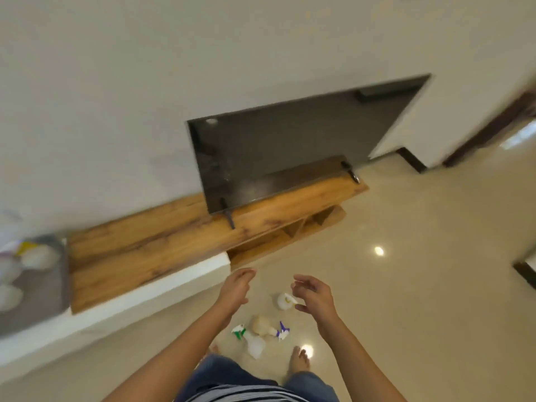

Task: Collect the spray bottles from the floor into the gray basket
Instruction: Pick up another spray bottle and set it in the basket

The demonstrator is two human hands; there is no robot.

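Nearest to me are my jeans and my bare feet on the glossy beige floor (420, 256). Between the feet lie two spray bottles, well apart from the basket: one clear bottle with a green-and-white trigger (249, 340), on its side, and just beside it a tan bottle with a purple-and-white trigger (268, 327), also lying down. The two look to be touching near their necks, though blur keeps me from being sure. A little farther out, a white bottle with a yellow mark (284, 300) sits on the floor, partly behind my right hand.

Both arms reach forward above these bottles. My left hand (235, 290) is spread loosely, fingers relaxed, holding nothing. My right hand (311, 294) is also empty, fingers curled and apart, hovering over the white bottle; I cannot tell whether a fingertip touches it.

Farther off, a long wooden bench (162, 245) with a white front runs along the wall. At its left end rests the gray basket (46, 297), with several pale bottles already inside, badly blurred. Toward the bench's right end stands a dark television (290, 146), its feet on the wood.
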